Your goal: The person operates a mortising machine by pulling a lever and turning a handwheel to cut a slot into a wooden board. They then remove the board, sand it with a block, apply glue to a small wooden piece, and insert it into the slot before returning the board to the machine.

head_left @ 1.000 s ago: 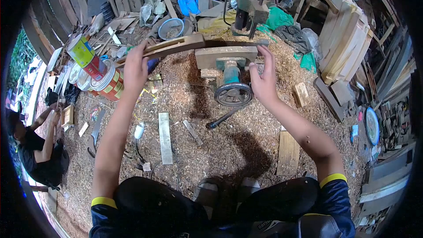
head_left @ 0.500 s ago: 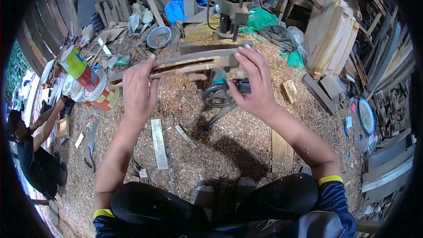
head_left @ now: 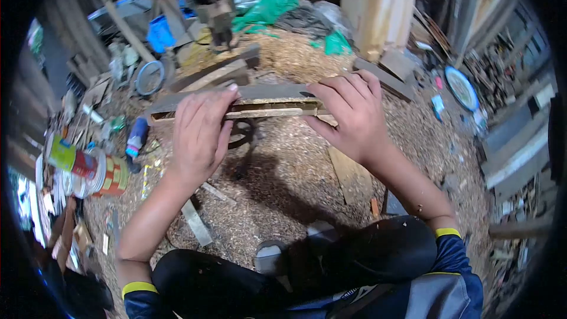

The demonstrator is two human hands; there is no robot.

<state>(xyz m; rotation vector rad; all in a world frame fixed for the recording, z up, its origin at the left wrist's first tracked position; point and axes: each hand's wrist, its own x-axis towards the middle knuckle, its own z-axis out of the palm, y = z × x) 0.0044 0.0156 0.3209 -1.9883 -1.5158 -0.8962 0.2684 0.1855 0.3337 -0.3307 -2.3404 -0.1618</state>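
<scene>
A slotted piece of wood (head_left: 271, 92) is held level in front of me, with a long narrow opening along the side that faces me. My left hand (head_left: 202, 130) grips it left of the middle, fingers over the top and thumb below. Around its right end closes my right hand (head_left: 354, 113), thumb underneath. Part of a dark handwheel (head_left: 241, 133) shows under the wood, and the rest of it is hidden. Wood shavings cover the ground below.
Paint buckets (head_left: 112, 174) and a blue bottle (head_left: 137, 137) stand at the left, near another person's arm (head_left: 66, 230). Ahead are a machine (head_left: 218, 20), green plastic (head_left: 269, 10) and upright boards (head_left: 378, 12). A flat board (head_left: 349, 177) lies on the shavings. Planks (head_left: 520, 153) are stacked at the right.
My view has swung to the right, so the machine and buckets sit further left. Both hands keep hold of the slotted wood, which is now more level and slightly lower in view.
</scene>
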